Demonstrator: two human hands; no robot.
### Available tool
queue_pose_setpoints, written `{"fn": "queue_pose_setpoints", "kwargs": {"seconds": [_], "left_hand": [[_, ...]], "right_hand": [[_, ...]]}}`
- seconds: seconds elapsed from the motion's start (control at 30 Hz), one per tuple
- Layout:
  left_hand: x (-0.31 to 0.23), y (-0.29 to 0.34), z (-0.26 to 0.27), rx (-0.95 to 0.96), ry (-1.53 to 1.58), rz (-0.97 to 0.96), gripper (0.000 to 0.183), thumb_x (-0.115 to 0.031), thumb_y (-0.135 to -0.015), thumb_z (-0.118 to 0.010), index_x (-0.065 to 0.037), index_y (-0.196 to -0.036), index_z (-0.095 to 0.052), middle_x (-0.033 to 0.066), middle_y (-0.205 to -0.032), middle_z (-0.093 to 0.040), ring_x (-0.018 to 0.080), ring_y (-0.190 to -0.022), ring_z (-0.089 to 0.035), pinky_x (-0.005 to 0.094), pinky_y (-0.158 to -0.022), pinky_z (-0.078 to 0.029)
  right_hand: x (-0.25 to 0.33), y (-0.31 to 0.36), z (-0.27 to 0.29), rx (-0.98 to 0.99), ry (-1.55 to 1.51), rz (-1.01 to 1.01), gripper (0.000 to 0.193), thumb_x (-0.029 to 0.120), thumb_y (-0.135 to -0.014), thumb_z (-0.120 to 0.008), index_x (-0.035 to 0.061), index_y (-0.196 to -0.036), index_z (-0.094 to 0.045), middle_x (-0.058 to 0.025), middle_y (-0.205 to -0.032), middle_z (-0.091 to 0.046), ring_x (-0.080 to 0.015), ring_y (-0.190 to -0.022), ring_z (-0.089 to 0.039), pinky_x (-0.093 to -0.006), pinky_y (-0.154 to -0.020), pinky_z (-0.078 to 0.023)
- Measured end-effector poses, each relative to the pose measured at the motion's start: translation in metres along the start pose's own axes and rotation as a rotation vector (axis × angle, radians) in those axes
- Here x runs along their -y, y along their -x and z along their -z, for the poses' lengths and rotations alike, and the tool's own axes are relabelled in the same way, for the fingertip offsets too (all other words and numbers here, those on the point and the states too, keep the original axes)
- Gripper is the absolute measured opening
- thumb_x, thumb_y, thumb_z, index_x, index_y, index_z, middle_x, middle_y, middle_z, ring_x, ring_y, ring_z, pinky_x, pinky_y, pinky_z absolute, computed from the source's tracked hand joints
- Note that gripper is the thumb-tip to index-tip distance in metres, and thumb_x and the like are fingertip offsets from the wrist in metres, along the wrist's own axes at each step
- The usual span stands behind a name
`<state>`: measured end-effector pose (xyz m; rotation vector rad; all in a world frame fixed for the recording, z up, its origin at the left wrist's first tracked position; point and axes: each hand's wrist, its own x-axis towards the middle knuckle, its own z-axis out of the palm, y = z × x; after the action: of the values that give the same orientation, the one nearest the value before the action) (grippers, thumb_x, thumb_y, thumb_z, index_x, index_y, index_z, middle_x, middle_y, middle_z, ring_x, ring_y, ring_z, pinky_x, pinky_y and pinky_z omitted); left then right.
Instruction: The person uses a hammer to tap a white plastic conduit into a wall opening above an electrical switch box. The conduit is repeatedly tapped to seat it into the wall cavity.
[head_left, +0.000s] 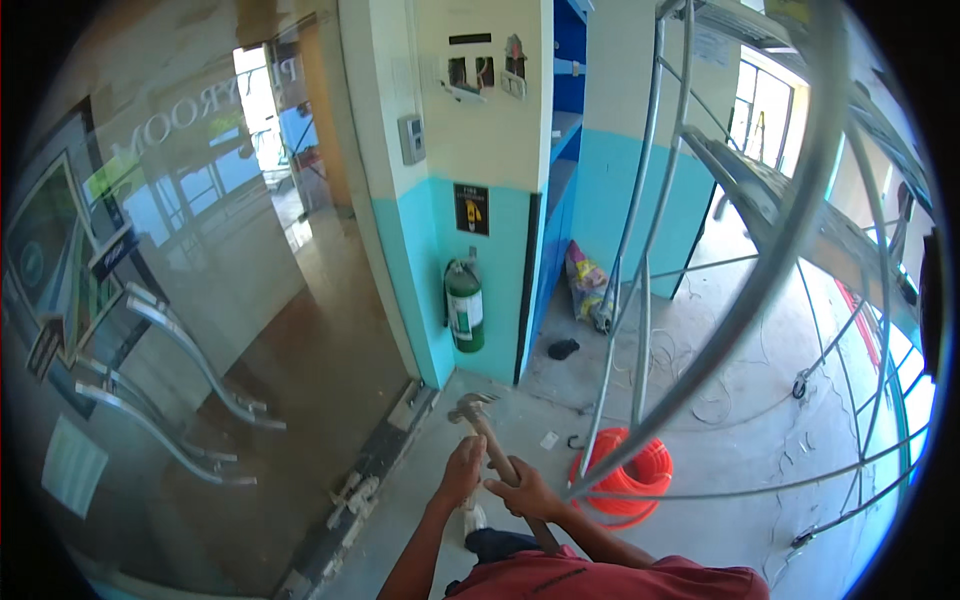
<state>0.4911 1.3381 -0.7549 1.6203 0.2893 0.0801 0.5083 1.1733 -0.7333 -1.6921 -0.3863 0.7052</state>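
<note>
A claw hammer (497, 452) slants up in front of my body, its metal head at the top and its handle running down toward my red shirt. My right hand (528, 494) is wrapped round the middle of the handle. Just below the hammer head, my left hand (461, 472) is closed, right against or beside the handle's left side. Whatever its fingers hold is hidden from this view. Beneath the hands are grey floor and part of my dark trouser leg and light shoe.
Metal scaffolding (640, 330) rises at the right, one tube crossing close by. Orange-red tubing or a bucket (628, 478) sits at its foot. A green fire extinguisher (464, 308) hangs on the wall ahead. A glass door (240, 330) with metal handles fills the left; a bag (588, 285) and loose wires lie beyond.
</note>
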Motion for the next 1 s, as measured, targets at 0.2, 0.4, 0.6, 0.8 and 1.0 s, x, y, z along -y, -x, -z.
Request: {"fn": "queue_pose_setpoints", "kwargs": {"seconds": [0.2, 0.4, 0.6, 0.8, 1.0], "left_hand": [[0.028, -0.127, 0.082, 0.066, -0.360, -0.197, 0.057, -0.023, -0.092, -0.052, -0.003, -0.138, -0.025, 0.0106, -0.089, -0.054, 0.0136, -0.055, -0.053, 0.0291, -0.048, -0.045], [-0.101, -0.247, 0.121, 0.094, -0.036, -0.243, 0.049, -0.024, -0.092, -0.053, 0.001, -0.130, -0.036, 0.0074, -0.085, -0.054, 0.0102, -0.051, -0.051, 0.0265, -0.046, -0.044], [-0.275, -0.376, 0.127, 0.156, -0.068, -0.717, 0.039, -0.022, -0.093, -0.053, 0.001, -0.123, -0.046, 0.0044, -0.086, -0.057, 0.0073, -0.062, -0.051, 0.0243, -0.056, -0.046], [-0.451, -0.499, 0.131, 0.111, -0.388, -1.119, 0.036, -0.028, -0.090, -0.053, -0.004, -0.116, -0.056, 0.0111, -0.076, -0.060, 0.0186, -0.064, -0.056, 0.0350, -0.063, -0.046], [-0.549, -0.586, 0.084, -0.047, -0.594, -1.395, 0.041, -0.035, -0.090, -0.050, -0.010, -0.123, -0.055, 0.0131, -0.085, -0.065, 0.0264, -0.079, -0.064, 0.0368, -0.071, -0.049]], "right_hand": [[0.064, -0.090, 0.043, -0.235, -0.070, 0.016, 0.043, 0.027, -0.087, -0.065, 0.0027, -0.118, -0.047, -0.0009, -0.067, -0.049, -0.0088, -0.046, -0.046, -0.0258, -0.040, -0.039], [0.112, -0.147, 0.059, -0.317, -0.086, 0.011, 0.043, 0.027, -0.087, -0.065, 0.0025, -0.119, -0.047, -0.0004, -0.067, -0.049, -0.0080, -0.048, -0.047, -0.0248, -0.041, -0.039], [0.118, -0.197, 0.062, -0.575, -0.160, -0.023, 0.044, 0.026, -0.088, -0.064, 0.0016, -0.120, -0.047, 0.0000, -0.067, -0.049, -0.0077, -0.048, -0.047, -0.0245, -0.042, -0.040], [0.133, -0.260, 0.051, -0.731, -0.272, -0.010, 0.044, 0.024, -0.087, -0.064, 0.0002, -0.119, -0.046, 0.0003, -0.065, -0.048, -0.0080, -0.047, -0.047, -0.0244, -0.041, -0.040], [0.141, -0.291, 0.057, -0.843, -0.409, -0.020, 0.042, 0.022, -0.087, -0.065, -0.0006, -0.117, -0.046, 0.0004, -0.063, -0.047, -0.0080, -0.044, -0.045, -0.0249, -0.039, -0.038]]}}
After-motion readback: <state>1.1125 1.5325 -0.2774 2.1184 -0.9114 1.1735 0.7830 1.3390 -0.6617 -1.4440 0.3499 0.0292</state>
